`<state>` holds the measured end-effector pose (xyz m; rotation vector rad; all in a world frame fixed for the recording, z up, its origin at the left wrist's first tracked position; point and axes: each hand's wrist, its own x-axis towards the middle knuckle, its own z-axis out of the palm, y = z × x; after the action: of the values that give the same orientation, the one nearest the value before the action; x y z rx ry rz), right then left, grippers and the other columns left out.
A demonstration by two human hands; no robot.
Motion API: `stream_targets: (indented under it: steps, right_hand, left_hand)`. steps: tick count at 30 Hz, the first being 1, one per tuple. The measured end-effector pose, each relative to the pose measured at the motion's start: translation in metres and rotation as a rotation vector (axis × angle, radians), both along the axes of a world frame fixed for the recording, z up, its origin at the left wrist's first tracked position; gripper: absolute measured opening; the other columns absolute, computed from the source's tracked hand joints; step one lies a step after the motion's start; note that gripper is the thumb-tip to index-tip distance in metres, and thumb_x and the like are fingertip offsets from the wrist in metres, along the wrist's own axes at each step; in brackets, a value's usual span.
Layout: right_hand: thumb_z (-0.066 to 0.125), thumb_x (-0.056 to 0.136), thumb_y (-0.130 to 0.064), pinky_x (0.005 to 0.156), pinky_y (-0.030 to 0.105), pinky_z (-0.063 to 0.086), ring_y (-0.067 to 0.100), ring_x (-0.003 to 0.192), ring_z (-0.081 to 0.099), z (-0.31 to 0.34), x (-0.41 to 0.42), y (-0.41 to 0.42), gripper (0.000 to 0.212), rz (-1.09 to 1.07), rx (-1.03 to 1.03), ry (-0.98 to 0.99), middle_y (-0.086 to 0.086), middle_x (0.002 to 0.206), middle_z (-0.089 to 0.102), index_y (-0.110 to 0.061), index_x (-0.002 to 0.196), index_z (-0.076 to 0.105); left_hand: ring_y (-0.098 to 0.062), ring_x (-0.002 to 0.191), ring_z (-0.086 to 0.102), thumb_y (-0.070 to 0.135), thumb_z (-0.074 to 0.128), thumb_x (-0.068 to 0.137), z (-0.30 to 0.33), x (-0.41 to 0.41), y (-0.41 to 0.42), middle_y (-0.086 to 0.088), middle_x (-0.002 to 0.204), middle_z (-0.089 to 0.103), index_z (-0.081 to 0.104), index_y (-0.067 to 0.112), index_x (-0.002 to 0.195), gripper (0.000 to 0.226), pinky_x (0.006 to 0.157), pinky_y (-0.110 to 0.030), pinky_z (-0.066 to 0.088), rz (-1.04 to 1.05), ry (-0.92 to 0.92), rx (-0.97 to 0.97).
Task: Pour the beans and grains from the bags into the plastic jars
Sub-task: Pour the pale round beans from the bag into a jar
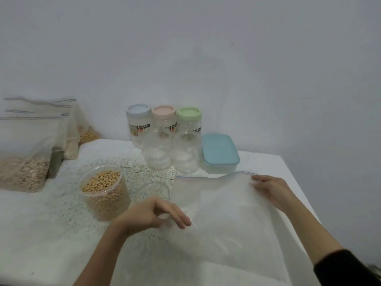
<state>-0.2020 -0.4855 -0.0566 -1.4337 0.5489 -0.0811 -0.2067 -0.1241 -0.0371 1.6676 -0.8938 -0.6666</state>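
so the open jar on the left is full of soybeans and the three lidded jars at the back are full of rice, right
Not quite. The open jar does hold soybeans, but the three lidded jars at the back look empty, not full of rice. The head view shows clear plastic with nothing inside.

A white speckled table [61, 223] held a jar of beans [104, 191], three lidded jars [162, 139], a blue-lidded box [219, 153], grain bags [26, 149] and an empty bag [226, 213]

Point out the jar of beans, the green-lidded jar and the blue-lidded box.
jar of beans [104, 190]: head view, on the beans behind its clear wall.
green-lidded jar [189, 113]: head view, on its green lid.
blue-lidded box [219, 149]: head view, on the middle of its blue lid.
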Motion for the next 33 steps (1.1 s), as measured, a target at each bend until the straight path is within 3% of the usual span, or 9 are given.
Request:
stream_targets:
  steps: [3, 9, 11, 13, 15, 17, 22, 26, 33]
  right_hand:
    - [0.061, 0.078, 0.016, 0.053, 0.013, 0.052, 0.018, 0.068, 0.061, -0.015, -0.002, 0.001, 0.029, -0.003, -0.140, 0.035, 0.012, 0.084, 0.066, -0.001, 0.100, 0.068]
    - [0.064, 0.081, 0.008, 0.047, 0.010, 0.044, 0.015, 0.064, 0.055, -0.022, -0.012, 0.003, 0.025, 0.048, -0.304, -0.001, 0.006, 0.085, 0.062, -0.006, 0.101, 0.068]
    - [0.064, 0.082, 0.005, 0.062, 0.014, 0.045, 0.019, 0.081, 0.057, -0.024, -0.013, 0.003, 0.023, 0.053, -0.426, -0.018, 0.011, 0.102, 0.062, -0.008, 0.101, 0.068]
    - [0.064, 0.085, -0.003, 0.084, 0.022, 0.033, 0.029, 0.114, 0.048, -0.030, -0.011, 0.007, 0.022, 0.006, -0.740, 0.010, 0.014, 0.123, 0.057, -0.008, 0.106, 0.067]
    - [0.058, 0.088, -0.006, 0.094, 0.031, 0.031, 0.034, 0.129, 0.032, -0.034, -0.012, 0.022, 0.025, -0.078, -0.961, 0.007, 0.017, 0.137, 0.044, -0.005, 0.112, 0.064]
    - [0.055, 0.090, -0.008, 0.101, 0.038, 0.032, 0.032, 0.134, 0.026, -0.033, -0.014, 0.043, 0.030, -0.093, -1.056, -0.047, 0.017, 0.146, 0.036, -0.003, 0.119, 0.059]
    - [0.033, 0.101, -0.037, 0.116, 0.042, 0.008, 0.026, 0.146, 0.008, -0.054, -0.016, 0.071, 0.052, 0.202, -1.280, 0.157, 0.009, 0.160, 0.007, -0.014, 0.147, 0.029]
    - [0.017, 0.101, -0.048, 0.117, 0.047, 0.002, 0.022, 0.148, -0.003, -0.067, -0.019, 0.057, 0.058, 0.249, -1.365, 0.278, 0.004, 0.161, -0.003, -0.021, 0.152, 0.012]
    - [0.015, 0.100, -0.050, 0.116, 0.050, 0.000, 0.018, 0.147, -0.007, -0.067, -0.023, 0.047, 0.058, 0.261, -1.374, 0.292, -0.001, 0.161, -0.006, -0.026, 0.153, 0.007]
  left_hand:
    - [-0.016, 0.123, 0.056, -0.014, 0.042, 0.049, -0.012, -0.008, -0.002, -0.003, 0.119, 0.069, 0.073, 0.014, 0.109, 0.073, 0.110, -0.028, 0.036, -0.052, 0.026, 0.183]
    - [-0.004, 0.129, 0.048, -0.020, 0.036, 0.054, -0.004, -0.010, 0.002, 0.004, 0.127, 0.064, 0.064, 0.009, 0.122, 0.080, 0.110, -0.017, 0.030, -0.077, 0.016, 0.351]
    - [0.002, 0.122, 0.053, -0.026, 0.032, 0.061, 0.001, -0.007, -0.004, 0.008, 0.122, 0.067, 0.068, 0.015, 0.117, 0.078, 0.108, -0.017, 0.034, 0.056, -0.036, 0.417]
    - [0.002, 0.110, 0.059, -0.023, 0.034, 0.073, -0.004, -0.006, -0.022, 0.009, 0.116, 0.068, 0.069, 0.021, 0.110, 0.067, 0.103, -0.021, 0.041, 0.349, -0.172, 0.442]
    - [-0.007, 0.114, 0.056, -0.011, 0.042, 0.087, -0.018, -0.002, -0.050, 0.003, 0.123, 0.062, 0.065, 0.017, 0.116, 0.046, 0.100, -0.020, 0.038, 0.607, -0.330, 0.403]
    - [-0.017, 0.132, 0.041, 0.010, 0.047, 0.097, -0.035, 0.007, -0.077, -0.001, 0.142, 0.048, 0.054, 0.014, 0.131, 0.035, 0.109, -0.023, 0.025, 0.671, -0.490, 0.445]
    - [-0.020, 0.148, 0.000, 0.051, 0.023, 0.101, -0.065, 0.028, -0.112, 0.002, 0.162, 0.002, 0.013, 0.019, 0.153, 0.062, 0.117, -0.050, -0.002, 0.624, -0.635, 0.871]
    - [-0.020, 0.148, -0.009, 0.056, 0.015, 0.099, -0.085, 0.031, -0.112, 0.001, 0.162, -0.003, 0.004, 0.021, 0.154, 0.066, 0.115, -0.051, -0.010, 0.613, -0.649, 0.973]
    - [-0.020, 0.148, -0.012, 0.055, 0.016, 0.099, -0.087, 0.032, -0.117, 0.001, 0.161, -0.007, 0.002, 0.022, 0.154, 0.065, 0.117, -0.046, -0.008, 0.612, -0.636, 0.934]
